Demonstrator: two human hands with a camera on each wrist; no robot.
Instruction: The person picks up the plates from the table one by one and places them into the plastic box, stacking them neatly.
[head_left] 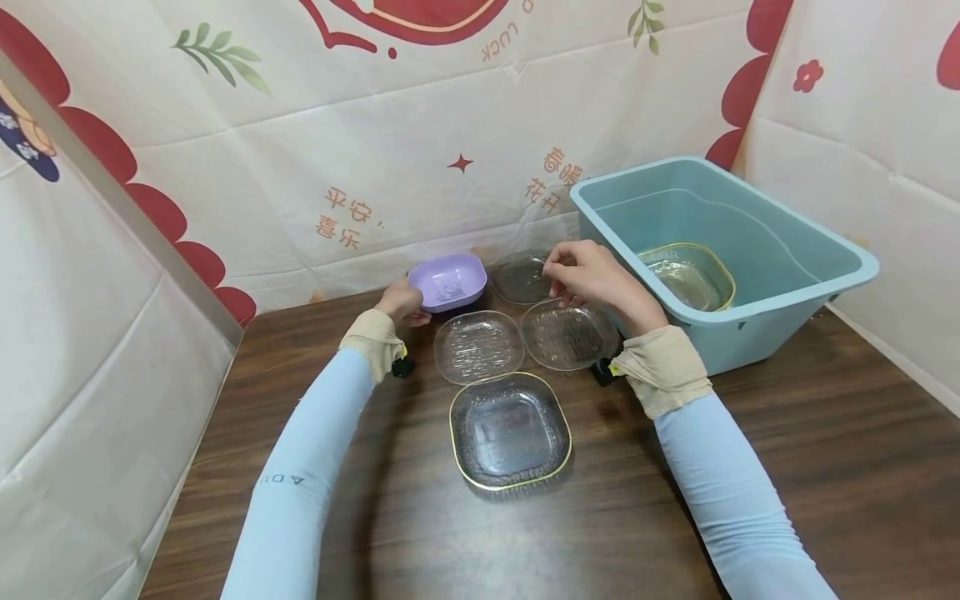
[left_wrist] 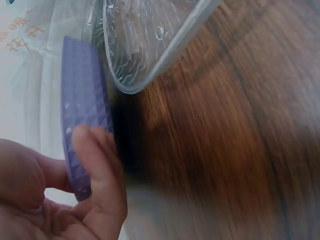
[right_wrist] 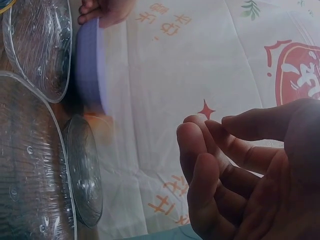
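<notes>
My left hand [head_left: 401, 302] grips the near left edge of a purple bowl [head_left: 448, 282] with a printed picture inside; the left wrist view shows the bowl's faceted side [left_wrist: 82, 90] between thumb and fingers. My right hand [head_left: 592, 273] hovers beside the basin, above the clear dishes. Its fingers are loosely bent and hold nothing, as the right wrist view shows. Below it lies a clear ribbed dish [head_left: 567, 342], with a second clear ribbed dish [head_left: 480, 346] to the left. Behind them, right of the bowl, is a round greyish clear dish [head_left: 517, 277], partly hidden by my right hand.
A square clear dish with a gold rim [head_left: 510, 429] lies nearest me on the wooden table [head_left: 615, 517]. On the right stands a blue-green plastic basin [head_left: 780, 321] holding a gold-rimmed clear dish [head_left: 686, 279]. A printed cloth [head_left: 420, 167] hangs behind the table.
</notes>
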